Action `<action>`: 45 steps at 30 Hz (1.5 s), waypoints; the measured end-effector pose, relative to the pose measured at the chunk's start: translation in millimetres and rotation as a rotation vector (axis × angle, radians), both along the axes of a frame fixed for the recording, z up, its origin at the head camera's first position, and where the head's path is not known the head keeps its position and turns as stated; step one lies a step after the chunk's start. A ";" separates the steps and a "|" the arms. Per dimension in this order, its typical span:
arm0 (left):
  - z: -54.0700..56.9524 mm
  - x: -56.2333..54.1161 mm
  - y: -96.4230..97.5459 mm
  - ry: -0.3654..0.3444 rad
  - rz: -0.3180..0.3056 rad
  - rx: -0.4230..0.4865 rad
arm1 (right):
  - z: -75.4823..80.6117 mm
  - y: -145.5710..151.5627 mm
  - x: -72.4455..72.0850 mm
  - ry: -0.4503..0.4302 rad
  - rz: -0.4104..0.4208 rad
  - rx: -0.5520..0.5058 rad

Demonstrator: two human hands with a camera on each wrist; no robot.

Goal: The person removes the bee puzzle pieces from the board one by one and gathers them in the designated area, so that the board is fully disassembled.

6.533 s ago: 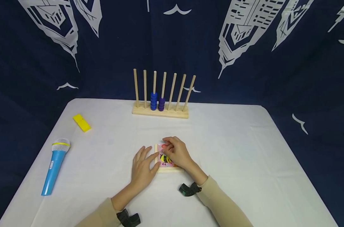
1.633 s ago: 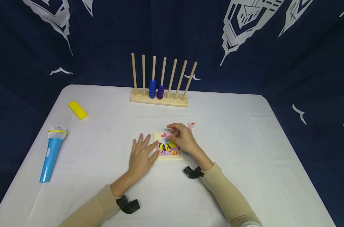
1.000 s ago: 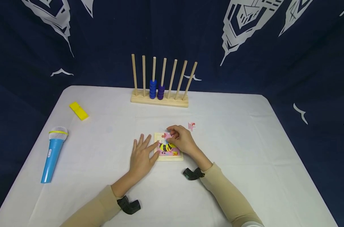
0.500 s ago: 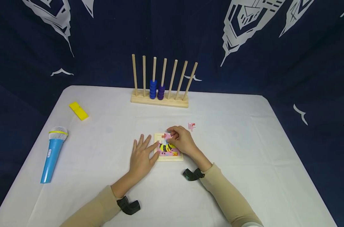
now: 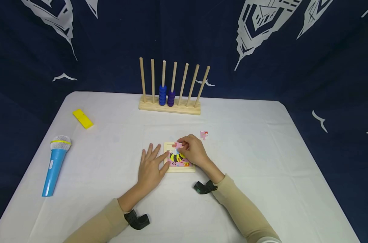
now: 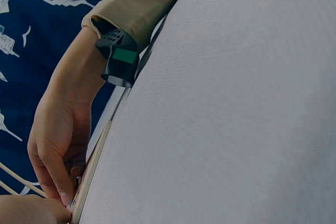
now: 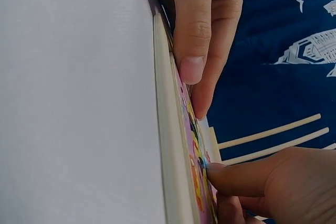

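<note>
A small bee jigsaw puzzle (image 5: 175,163) in a pale wooden frame lies on the white table. My left hand (image 5: 150,170) rests beside it with fingers spread, its thumb and index finger touching the frame's left side. My right hand (image 5: 194,151) is over the puzzle's upper right, thumb and fingers curled and pinching a pink puzzle piece (image 5: 179,145) at the top; the fingers hide part of it. In the right wrist view, the right thumb (image 7: 218,174) touches the picture surface. One loose pink puzzle piece (image 5: 204,135) lies beyond the right hand.
Behind the puzzle stands a wooden peg rack (image 5: 169,107) with blue rings (image 5: 162,96) and purple rings (image 5: 171,98) on two pegs. A blue toy microphone (image 5: 54,168) and a yellow block (image 5: 82,118) lie at the left. A dark patterned cloth (image 5: 117,47) hangs behind the table.
Since the earliest frame, a loose pink piece has appeared on the table beyond the right hand, and the head view has tilted down. Over the last second both hands have hardly moved.
</note>
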State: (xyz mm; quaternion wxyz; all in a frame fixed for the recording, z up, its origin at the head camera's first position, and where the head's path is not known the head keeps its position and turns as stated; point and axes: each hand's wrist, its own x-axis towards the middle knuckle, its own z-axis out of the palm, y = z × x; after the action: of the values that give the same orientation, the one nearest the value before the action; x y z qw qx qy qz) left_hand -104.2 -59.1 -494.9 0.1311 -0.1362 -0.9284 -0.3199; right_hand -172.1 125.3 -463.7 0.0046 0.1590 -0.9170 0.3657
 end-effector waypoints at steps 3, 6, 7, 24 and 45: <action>-0.1 0.2 -0.1 -0.002 0.001 0.001 | -1.2 -0.4 -0.1 0.013 -0.007 0.003; -0.4 0.3 -0.1 -0.006 0.003 0.000 | -1.8 -0.6 0.0 0.023 -0.016 0.002; -0.6 0.3 -0.1 -0.007 0.003 0.000 | -2.0 -0.7 0.0 0.025 -0.020 0.002; 0.7 1.0 0.3 -0.010 0.002 0.002 | -0.2 -0.8 0.9 0.051 -0.027 -0.012; -0.3 0.4 0.7 -0.014 0.003 -0.004 | 2.1 -1.3 1.5 0.010 -0.017 -0.001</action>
State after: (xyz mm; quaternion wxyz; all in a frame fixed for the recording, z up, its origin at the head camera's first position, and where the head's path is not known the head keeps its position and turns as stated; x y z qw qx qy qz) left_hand -103.8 -58.4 -495.2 0.1247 -0.1326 -0.9303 -0.3186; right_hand -170.7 124.0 -461.6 0.0125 0.1529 -0.9181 0.3653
